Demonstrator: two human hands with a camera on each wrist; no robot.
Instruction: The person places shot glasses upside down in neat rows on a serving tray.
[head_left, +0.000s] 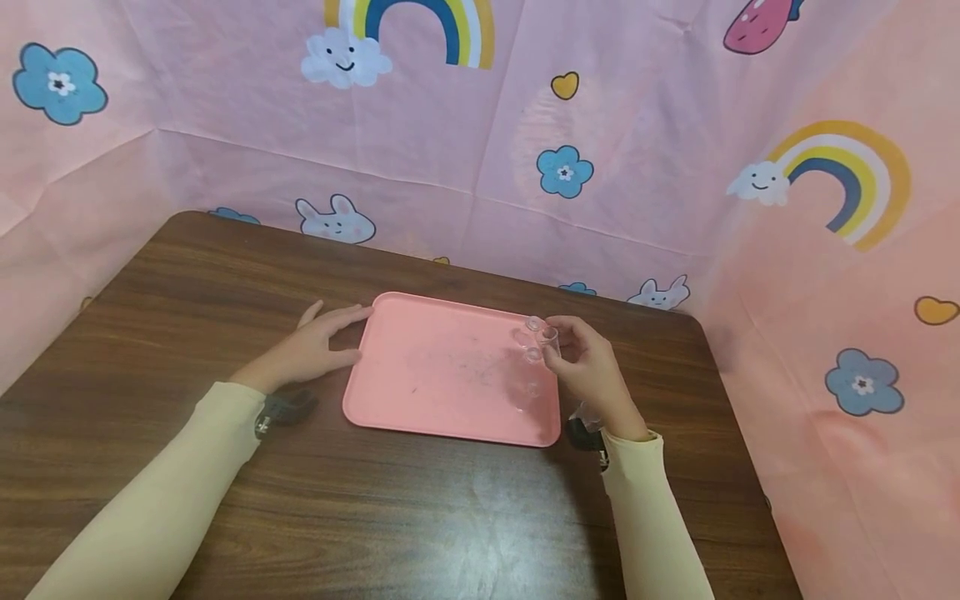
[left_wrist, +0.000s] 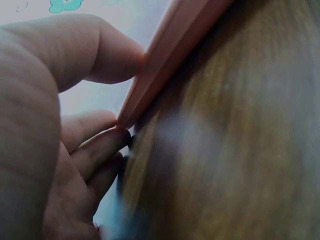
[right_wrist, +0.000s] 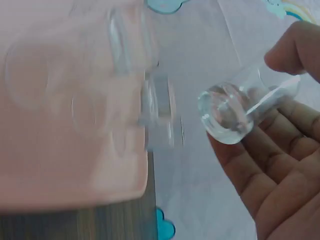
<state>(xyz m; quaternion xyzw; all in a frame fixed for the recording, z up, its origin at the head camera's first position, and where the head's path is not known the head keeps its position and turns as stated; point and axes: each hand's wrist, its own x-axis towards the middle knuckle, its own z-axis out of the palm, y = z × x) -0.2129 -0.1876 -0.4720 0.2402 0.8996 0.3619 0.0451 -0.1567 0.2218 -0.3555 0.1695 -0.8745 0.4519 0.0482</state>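
Observation:
A pink rectangular tray (head_left: 442, 367) lies on the wooden table. My left hand (head_left: 311, 346) is at its left side, thumb and fingertips touching the rim; the left wrist view shows them against the outer wall (left_wrist: 160, 60). At the tray's right side my right hand (head_left: 588, 367) holds a small clear shot glass (right_wrist: 227, 112) between thumb and fingers, tilted in the right wrist view with its thick base toward the camera. More clear glasses stand on the tray's right part, among them a far glass (head_left: 534, 323), a middle glass (head_left: 533, 355) and a faint nearer glass (head_left: 533, 389).
Beside my right wrist, off the tray, a clear object (head_left: 588, 415) is partly hidden on the table (head_left: 390, 517). A patterned pink cloth (head_left: 450, 150) hangs behind the table's far edge and along its sides.

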